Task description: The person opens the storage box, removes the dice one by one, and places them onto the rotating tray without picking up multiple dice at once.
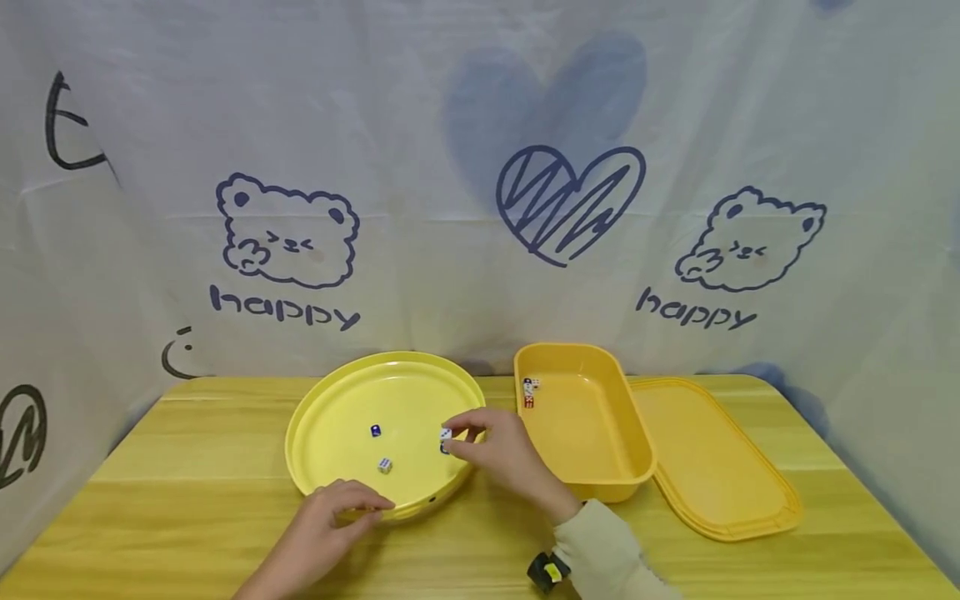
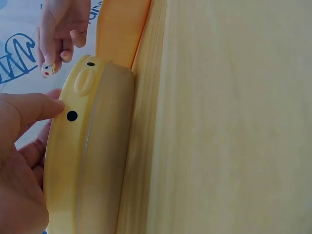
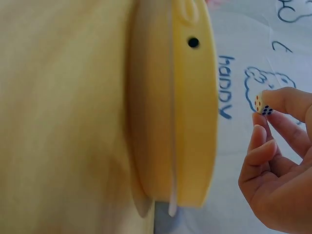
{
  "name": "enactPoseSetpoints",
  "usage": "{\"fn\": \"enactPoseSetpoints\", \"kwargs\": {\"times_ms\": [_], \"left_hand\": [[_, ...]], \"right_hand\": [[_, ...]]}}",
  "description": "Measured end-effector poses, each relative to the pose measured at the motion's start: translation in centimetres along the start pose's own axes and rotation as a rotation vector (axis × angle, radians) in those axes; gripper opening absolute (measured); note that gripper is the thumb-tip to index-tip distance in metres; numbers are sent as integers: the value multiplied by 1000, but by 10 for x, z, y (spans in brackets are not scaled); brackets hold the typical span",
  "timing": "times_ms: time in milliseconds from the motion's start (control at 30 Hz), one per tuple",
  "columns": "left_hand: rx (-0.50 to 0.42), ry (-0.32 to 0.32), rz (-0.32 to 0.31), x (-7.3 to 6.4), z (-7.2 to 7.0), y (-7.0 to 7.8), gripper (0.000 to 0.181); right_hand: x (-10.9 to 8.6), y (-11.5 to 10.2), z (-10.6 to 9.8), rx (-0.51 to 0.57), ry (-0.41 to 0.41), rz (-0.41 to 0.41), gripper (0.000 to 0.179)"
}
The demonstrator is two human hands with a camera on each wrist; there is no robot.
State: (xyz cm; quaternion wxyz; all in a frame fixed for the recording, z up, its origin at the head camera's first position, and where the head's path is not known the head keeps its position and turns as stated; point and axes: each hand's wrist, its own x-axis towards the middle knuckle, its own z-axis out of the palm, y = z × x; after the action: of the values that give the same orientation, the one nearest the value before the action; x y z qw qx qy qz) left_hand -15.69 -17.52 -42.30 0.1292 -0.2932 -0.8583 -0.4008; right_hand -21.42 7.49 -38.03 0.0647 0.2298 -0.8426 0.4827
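My left hand (image 1: 327,527) holds the near rim of a round yellow tray (image 1: 420,362); in the left wrist view its thumb lies on the outer wall, by a black dot, with the fingers behind the rim. Over the tray's right side, my right hand (image 1: 506,454) pinches a white die (image 3: 262,104) between thumb and fingertips; blue and orange-red pips show on it. Just below that die in the head view is a dark blue die (image 1: 445,447), partly covered by the fingers. Inside the tray lie another blue die (image 1: 376,431) and a white die (image 1: 385,465).
Right of the tray stands an orange-yellow rectangular box (image 1: 645,467), with several small dice (image 1: 529,392) grouped at its left wall. Its flat lid (image 1: 723,462) lies on the wood-patterned table (image 1: 187,492) further right. A printed white cloth (image 1: 420,208) hangs behind.
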Motion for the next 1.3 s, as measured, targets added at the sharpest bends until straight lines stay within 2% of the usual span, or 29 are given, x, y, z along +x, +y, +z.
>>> {"fn": "enactPoseSetpoints", "kwargs": {"times_ms": [100,400,533,800,1033,1300], "left_hand": [[8,18,42,-1,1,-4,21],[1,9,41,-3,0,-5,21],[2,13,50,-3,1,-5,22],[0,12,38,-3,2,-4,21],[-10,1,9,-2,2,-2,19],[8,18,18,-2,4,-2,18]], "right_hand": [[-2,2,8,4,-12,-20,13],[-8,3,21,0,-51,-63,11],[-9,1,23,-9,-50,-27,11],[-9,1,23,-34,-42,13,11],[-10,2,21,-47,-38,1,13],[-7,5,15,-17,-19,-10,19]]}}
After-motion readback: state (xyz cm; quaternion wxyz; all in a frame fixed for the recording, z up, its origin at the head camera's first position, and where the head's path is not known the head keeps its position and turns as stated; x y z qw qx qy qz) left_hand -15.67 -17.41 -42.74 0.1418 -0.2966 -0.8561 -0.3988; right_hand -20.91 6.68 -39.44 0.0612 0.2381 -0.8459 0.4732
